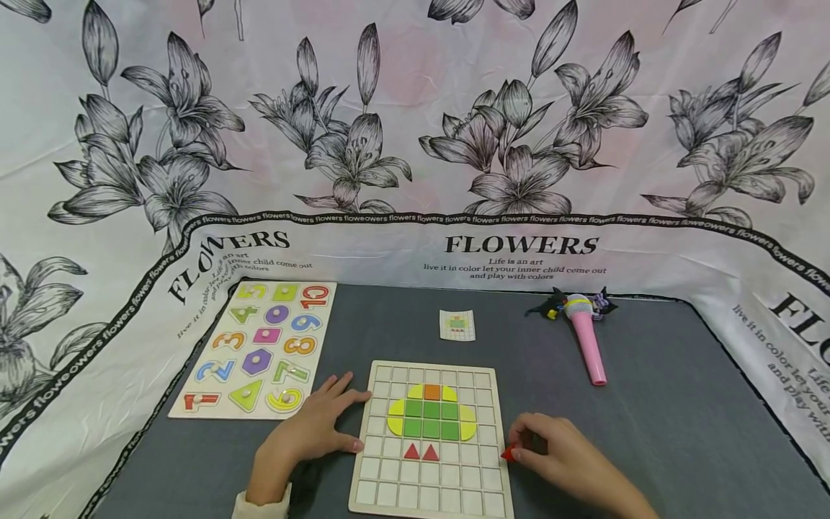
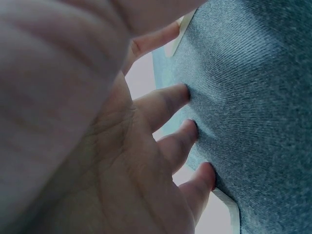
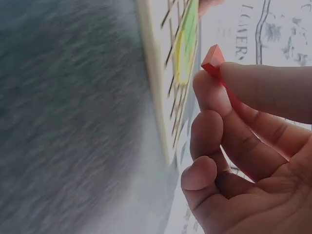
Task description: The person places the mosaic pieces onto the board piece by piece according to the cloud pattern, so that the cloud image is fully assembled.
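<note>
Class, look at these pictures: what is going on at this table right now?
A person is building a picture on a wooden grid board with coloured tiles. The left hand rests flat at the board's left edge. The right hand pinches a red triangle piece beside the right edge. Two red triangles already sit below the green and yellow shape.

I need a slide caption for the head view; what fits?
Right hand pinches a red piece beside the grid board; left hand rests at its left edge.
</note>
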The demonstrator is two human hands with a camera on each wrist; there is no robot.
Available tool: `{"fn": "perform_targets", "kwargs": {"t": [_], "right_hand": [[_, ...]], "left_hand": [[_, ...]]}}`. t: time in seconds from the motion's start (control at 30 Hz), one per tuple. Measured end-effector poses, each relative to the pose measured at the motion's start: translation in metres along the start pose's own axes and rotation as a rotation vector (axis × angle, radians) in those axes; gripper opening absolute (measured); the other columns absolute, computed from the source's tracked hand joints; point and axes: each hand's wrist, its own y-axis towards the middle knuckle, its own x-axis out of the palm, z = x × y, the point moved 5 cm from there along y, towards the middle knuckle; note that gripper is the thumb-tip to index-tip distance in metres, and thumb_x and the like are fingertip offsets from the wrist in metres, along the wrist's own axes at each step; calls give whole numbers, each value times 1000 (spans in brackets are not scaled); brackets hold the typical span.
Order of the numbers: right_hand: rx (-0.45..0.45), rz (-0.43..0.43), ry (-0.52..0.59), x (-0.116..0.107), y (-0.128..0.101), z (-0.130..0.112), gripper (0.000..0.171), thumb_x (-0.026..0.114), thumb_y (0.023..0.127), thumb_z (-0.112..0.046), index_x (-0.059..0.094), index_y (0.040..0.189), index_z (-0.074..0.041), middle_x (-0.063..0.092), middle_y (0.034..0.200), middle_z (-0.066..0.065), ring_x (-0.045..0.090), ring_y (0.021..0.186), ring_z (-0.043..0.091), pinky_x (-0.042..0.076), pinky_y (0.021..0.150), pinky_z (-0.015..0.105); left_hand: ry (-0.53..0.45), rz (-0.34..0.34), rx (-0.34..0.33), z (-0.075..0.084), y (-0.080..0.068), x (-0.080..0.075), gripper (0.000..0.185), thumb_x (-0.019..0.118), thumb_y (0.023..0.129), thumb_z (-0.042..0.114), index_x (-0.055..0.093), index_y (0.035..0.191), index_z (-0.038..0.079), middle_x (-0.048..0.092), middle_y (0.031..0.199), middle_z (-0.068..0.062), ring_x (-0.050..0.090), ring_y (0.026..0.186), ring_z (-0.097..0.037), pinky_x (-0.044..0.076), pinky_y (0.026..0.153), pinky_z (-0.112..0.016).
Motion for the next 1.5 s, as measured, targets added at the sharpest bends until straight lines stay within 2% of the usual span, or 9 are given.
{"fn": "perform_targets", "kwargs": {"t": [0.17,0.37,0.5,0.67,1.0,1.2,1.37,1.5], "right_hand": [[6,-65,22,8,17,-11,14,77,99,-10,68,96,-20,60,83,-17,55,72,1,48,60,24],[-57,-96,42,21,34,-20,16,76,99,-6,68,94,-19,61,84,-17,53,72,1,48,60,23],[-87,-107,38,29,44,-22,18,75,98,-5,68,93,-21,59,84,-17,53,73,0,47,62,23],[-65,-148,51,40,53,-21,18,75,99,-4,69,92,-20,61,83,-16,53,73,0,48,62,23],[-91,-215,-66,54,67,-28,21,76,96,-1,69,87,-18,56,78,-19,47,70,-2,42,62,21],[-197,-201,-119,60,71,-25,22,75,93,2,67,86,-18,55,78,-20,47,68,-3,43,59,20],[-256,-196,-105,63,71,-22,23,73,90,5,65,86,-16,53,78,-19,46,69,-3,43,56,23],[-233,-207,-135,65,73,-26,26,75,89,6,65,81,-17,52,76,-20,45,70,-2,43,60,23]], "left_hand": [[-3,0,5,-1,-1,0,77,97,80,29,65,148,15,34,170,-24,19,158,-52,21,119,-76],[11,4,39,-3,1,2,76,96,81,28,64,148,13,35,168,-27,21,156,-55,22,117,-78],[-5,-2,14,-1,1,0,77,96,80,28,64,149,14,34,169,-24,19,158,-53,20,119,-77],[-1,-2,-2,0,0,-1,77,97,80,29,65,149,16,34,170,-23,19,158,-51,21,119,-76],[4,-2,-20,-1,0,0,77,97,79,30,65,148,18,34,170,-22,19,159,-50,21,120,-75],[-2,-7,-14,0,1,0,77,97,80,29,65,148,18,34,170,-22,18,159,-51,20,120,-75],[1,-9,-9,0,1,0,77,97,80,29,65,149,17,34,170,-22,19,159,-51,20,120,-76],[4,-4,-13,-1,0,0,77,97,80,29,65,149,17,34,170,-22,19,159,-50,21,120,-75]]}}
